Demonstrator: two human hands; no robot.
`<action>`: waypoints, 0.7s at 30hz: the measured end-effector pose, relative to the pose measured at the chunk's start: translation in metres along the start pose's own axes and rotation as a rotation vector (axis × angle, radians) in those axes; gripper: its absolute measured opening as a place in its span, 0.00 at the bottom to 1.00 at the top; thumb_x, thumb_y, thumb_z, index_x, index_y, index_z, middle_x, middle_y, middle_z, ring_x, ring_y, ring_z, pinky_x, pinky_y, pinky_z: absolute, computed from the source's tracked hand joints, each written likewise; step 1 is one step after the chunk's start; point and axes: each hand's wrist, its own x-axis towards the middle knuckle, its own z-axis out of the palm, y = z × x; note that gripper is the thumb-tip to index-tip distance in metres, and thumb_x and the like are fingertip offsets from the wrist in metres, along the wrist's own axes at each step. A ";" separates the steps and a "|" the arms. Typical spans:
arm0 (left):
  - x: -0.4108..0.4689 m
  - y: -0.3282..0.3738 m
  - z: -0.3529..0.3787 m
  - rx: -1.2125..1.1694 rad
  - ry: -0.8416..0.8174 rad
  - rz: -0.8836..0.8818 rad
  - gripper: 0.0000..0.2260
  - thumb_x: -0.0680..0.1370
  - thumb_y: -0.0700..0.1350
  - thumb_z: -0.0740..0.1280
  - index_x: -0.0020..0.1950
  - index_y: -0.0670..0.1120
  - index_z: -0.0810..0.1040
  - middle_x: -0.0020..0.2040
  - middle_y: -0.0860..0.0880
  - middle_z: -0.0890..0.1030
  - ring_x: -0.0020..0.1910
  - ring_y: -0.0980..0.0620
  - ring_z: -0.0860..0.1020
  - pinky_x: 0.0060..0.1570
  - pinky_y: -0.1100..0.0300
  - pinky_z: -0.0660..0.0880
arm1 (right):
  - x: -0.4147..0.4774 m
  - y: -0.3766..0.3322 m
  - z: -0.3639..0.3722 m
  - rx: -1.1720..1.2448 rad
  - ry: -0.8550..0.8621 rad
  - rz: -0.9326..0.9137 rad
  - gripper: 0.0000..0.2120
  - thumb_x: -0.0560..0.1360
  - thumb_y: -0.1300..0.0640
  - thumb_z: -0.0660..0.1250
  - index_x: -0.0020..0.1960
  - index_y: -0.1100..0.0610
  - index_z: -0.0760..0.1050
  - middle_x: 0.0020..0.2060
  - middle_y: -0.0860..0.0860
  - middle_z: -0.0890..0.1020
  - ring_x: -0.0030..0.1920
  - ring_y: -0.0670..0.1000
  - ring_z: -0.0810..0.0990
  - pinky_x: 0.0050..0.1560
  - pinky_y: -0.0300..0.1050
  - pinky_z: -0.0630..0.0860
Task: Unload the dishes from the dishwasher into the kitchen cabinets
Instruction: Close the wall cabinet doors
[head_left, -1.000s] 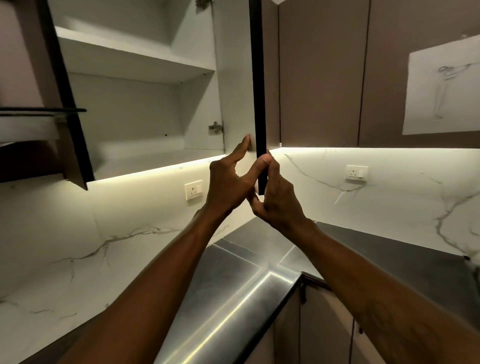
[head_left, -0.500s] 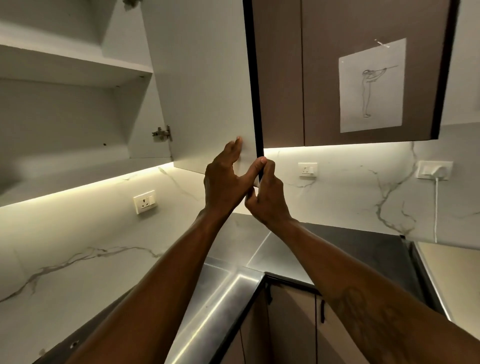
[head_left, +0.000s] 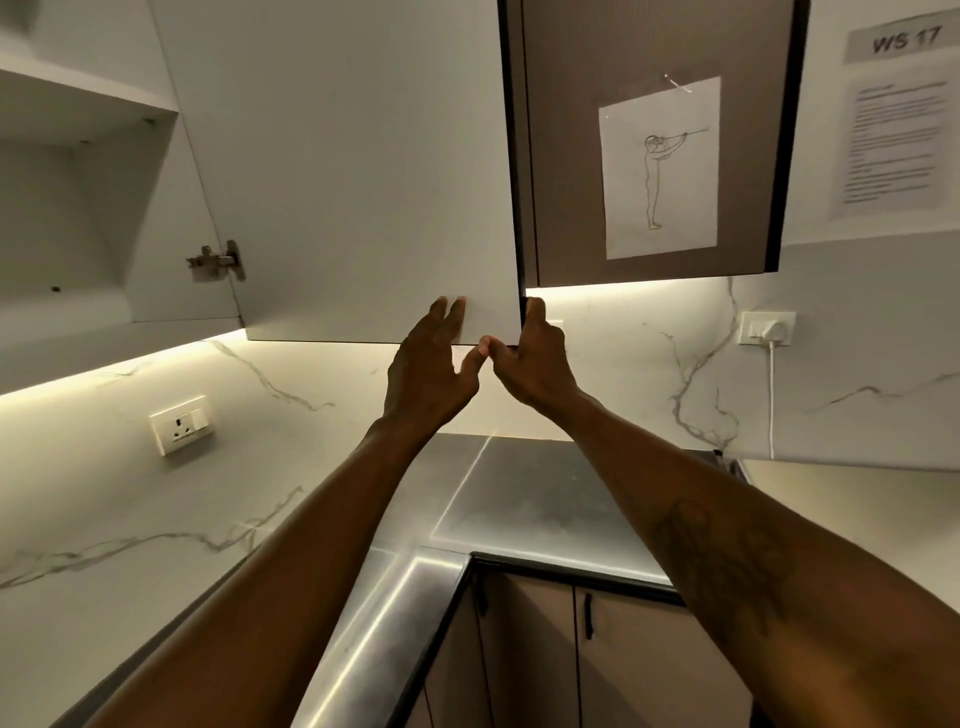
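Right now you are holding the flat white cabinet door at its bottom corner, and it is standing wide open. Your left hand is pressing flat on its inside with straight fingers. Your right hand is curling round its dark edge. No dishes are showing anywhere. If you are pushing too hard, the door could be banging into the brown cabinet beside it and pinching your right fingers.
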 end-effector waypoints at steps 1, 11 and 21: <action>0.000 0.000 0.003 0.010 -0.007 0.005 0.30 0.81 0.60 0.65 0.81 0.52 0.62 0.81 0.48 0.63 0.78 0.48 0.65 0.73 0.48 0.67 | 0.001 0.001 0.000 -0.005 0.011 0.017 0.23 0.76 0.57 0.73 0.62 0.63 0.63 0.54 0.57 0.82 0.45 0.49 0.81 0.40 0.29 0.75; -0.003 -0.001 0.011 -0.010 -0.063 0.048 0.31 0.80 0.57 0.67 0.81 0.53 0.62 0.82 0.49 0.59 0.79 0.47 0.61 0.75 0.47 0.63 | -0.010 0.016 -0.013 -0.147 0.027 0.160 0.31 0.76 0.49 0.72 0.73 0.57 0.62 0.67 0.56 0.75 0.66 0.57 0.75 0.64 0.49 0.72; -0.056 0.012 0.053 -0.103 -0.228 0.084 0.31 0.80 0.57 0.66 0.81 0.52 0.61 0.82 0.47 0.59 0.80 0.46 0.60 0.77 0.46 0.60 | -0.098 0.045 -0.059 -0.494 -0.106 0.165 0.36 0.78 0.44 0.66 0.80 0.53 0.54 0.77 0.52 0.65 0.74 0.56 0.68 0.71 0.54 0.67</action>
